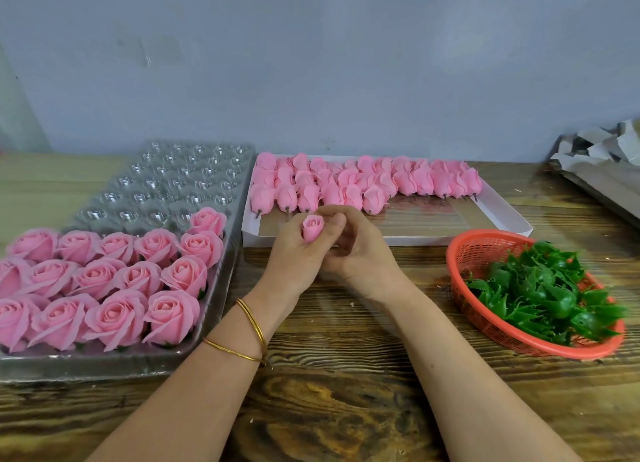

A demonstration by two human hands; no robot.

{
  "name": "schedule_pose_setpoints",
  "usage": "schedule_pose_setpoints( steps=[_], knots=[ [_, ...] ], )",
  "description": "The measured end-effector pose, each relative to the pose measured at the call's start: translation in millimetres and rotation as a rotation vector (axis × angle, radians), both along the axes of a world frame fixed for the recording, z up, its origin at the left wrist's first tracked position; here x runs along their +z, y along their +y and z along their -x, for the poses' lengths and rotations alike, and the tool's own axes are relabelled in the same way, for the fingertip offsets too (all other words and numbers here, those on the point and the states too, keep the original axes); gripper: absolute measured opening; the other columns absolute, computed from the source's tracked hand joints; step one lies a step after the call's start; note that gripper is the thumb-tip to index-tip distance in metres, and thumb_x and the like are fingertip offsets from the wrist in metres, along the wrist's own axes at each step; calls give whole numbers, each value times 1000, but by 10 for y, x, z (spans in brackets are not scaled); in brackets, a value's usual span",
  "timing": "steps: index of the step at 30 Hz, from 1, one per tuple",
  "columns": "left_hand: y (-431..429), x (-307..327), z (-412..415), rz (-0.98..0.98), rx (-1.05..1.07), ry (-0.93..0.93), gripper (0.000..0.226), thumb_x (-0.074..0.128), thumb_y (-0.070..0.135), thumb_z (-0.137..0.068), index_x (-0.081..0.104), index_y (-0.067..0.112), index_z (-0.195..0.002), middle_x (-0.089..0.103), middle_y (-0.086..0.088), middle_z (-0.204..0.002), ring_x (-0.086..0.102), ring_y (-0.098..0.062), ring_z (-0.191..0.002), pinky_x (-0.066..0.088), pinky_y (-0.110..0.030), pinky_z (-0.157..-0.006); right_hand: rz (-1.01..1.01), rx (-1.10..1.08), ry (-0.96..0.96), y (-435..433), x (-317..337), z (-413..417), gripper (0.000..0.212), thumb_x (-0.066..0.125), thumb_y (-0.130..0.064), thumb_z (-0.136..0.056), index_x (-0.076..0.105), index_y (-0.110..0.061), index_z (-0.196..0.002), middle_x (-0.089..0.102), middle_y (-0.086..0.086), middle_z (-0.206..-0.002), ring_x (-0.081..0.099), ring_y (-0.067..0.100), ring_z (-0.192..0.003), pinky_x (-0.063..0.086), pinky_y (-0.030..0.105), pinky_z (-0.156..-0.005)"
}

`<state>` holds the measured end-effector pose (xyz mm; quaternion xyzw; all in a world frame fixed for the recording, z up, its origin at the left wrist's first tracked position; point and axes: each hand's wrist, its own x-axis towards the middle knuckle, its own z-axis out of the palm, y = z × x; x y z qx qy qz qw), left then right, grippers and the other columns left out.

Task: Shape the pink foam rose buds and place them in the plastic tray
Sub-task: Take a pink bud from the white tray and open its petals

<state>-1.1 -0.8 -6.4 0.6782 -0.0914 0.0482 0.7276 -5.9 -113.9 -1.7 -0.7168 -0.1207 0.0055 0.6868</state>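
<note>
A small pink foam rose bud (312,227) stands upright between both hands over the table's middle. My left hand (294,253) wraps around its base, and my right hand (360,250) presses against it from the right, thumb near the petals. On the left lies a clear plastic tray (180,181); its near half holds several opened pink roses (114,281), and its far cups are bare. A white cardboard box (498,215) behind the hands holds rows of closed pink buds (363,181).
A red plastic basket (460,253) of green plastic calyxes (550,292) sits at the right. Crumpled grey paper (602,156) lies at the far right. The wooden tabletop (346,392) runs to a grey wall behind. Two gold bangles circle my left wrist.
</note>
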Motion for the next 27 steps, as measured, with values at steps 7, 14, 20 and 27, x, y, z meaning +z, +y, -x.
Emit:
schedule_pose_setpoints(
  steps=[7, 14, 20, 27],
  knots=[
    [52, 7, -2, -51, -6, -38, 32, 70, 41, -75, 71, 10, -76, 72, -10, -83, 68, -20, -86, 55, -39, -83, -15, 74, 46, -35, -2, 1, 62, 63, 20, -80, 45, -3, -134, 65, 17, -117, 64, 32, -112, 51, 51, -98],
    [4, -42, -54, 20, 32, -73, 32, 60, 29, -94, 64, 8, -70, 62, -10, -70, 64, -17, -71, 54, -35, -68, 28, 66, -13, -21, 13, 2, 51, 63, 23, -77, 53, 5, -124, 65, 18, -105, 62, 18, -95, 52, 30, -83],
    [-6, -107, -81, 0, 42, -33, 35, 55, 39, -94, 62, 8, -79, 62, -11, -75, 63, -24, -78, 54, -47, -82, 111, -3, -71, 31, -14, -7, 49, 70, 21, -71, 57, -1, -112, 65, -6, -85, 62, -4, -76, 50, 14, -71],
    [13, -74, -61, -46, -13, -38, 37, 68, 42, -81, 68, 9, -98, 73, -7, -91, 69, -22, -92, 56, -39, -84, 82, -39, -59, 30, 17, 26, 65, 71, 5, -61, 54, -4, -124, 69, 8, -107, 67, 13, -96, 53, 20, -77]
  ],
)
